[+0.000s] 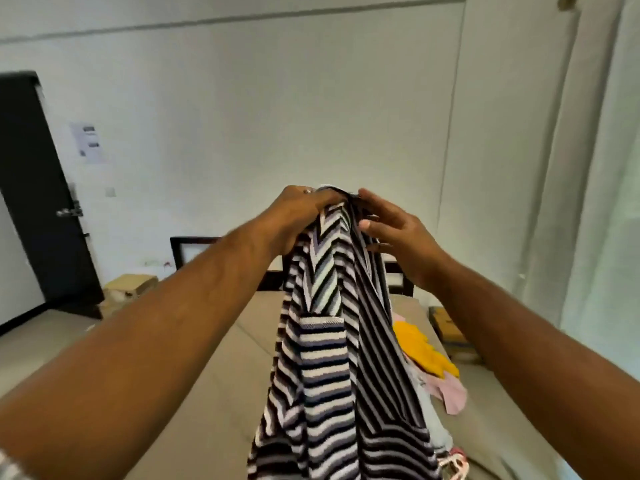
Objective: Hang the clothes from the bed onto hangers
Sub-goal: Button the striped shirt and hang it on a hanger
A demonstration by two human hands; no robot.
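— Left hand (298, 216) bunched tight round the top of the black, white and grey striped knitted garment (332, 358), fingers curled right into the cloth; that's a full fistful, up at the twelve o'clock end of it!
— And the right hand (398, 233)?
— Fingers spread and nearly straight; tips and thumb touching the garment's dark top edge from the three o'clock side; both forearms stretched out in front.
— Where's the garment itself?
— Held up in the air in the middle of the view; it hangs in long folds from the two hands down to six o'clock and runs off the bottom edge; below and behind it lies the beige bed (194, 393); whether the cloth touches the bed I can't tell.
— Anything else on that bed?
— Yes; at four o'clock from the hands there's a heap; a yellow cloth garment (422, 351), a pale pink garment (450, 393) just beside it, a light blue garment (429, 427) partly hidden by the stripes; at five o'clock, by the bottom edge, pale pink plastic hangers (453, 462), too blurred to count.
— And the room?
— Black door (38, 202) at nine o'clock; a sheet of paper (88, 143) on the white wall (277, 116) beside it; a brown cardboard box (131, 285) on the floor at eight o'clock; pale curtains (606, 202) down the three o'clock side; a dark bed frame (194, 247) at the bed's far end, beyond the left forearm.
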